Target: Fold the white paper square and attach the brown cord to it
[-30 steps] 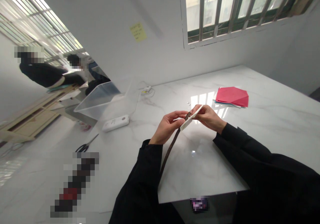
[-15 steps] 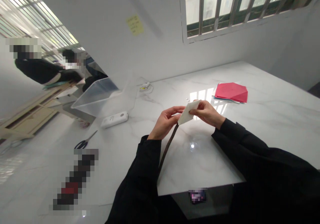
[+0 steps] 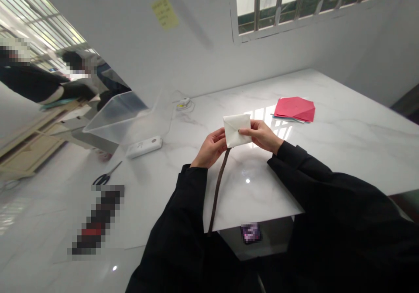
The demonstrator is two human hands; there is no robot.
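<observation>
A small white envelope [image 3: 234,133] is held up above the marble-patterned table [image 3: 248,201], its folded flap lines facing me. My left hand [image 3: 209,149] grips its left edge, the fingers partly behind it. On the other side my right hand [image 3: 266,136] pinches it, thumb on the front and fingers mostly hidden behind. A thin dark brown strip [image 3: 218,188] runs from just under the envelope down to the table's front edge; I cannot tell what it is or whether it touches the envelope.
Red sheets [image 3: 294,108] lie stacked at the back right. To the left are a white power strip [image 3: 144,146], black-handled scissors [image 3: 105,177], a clear plastic bin [image 3: 113,116] and a blurred-out dark object [image 3: 98,223]. A yellow note [image 3: 164,13] is on the wall. Two people are at the far left.
The envelope has turned from a slant to nearly level, its flap side now more toward me. Both hands keep hold of it. The whole view has shifted slightly.
</observation>
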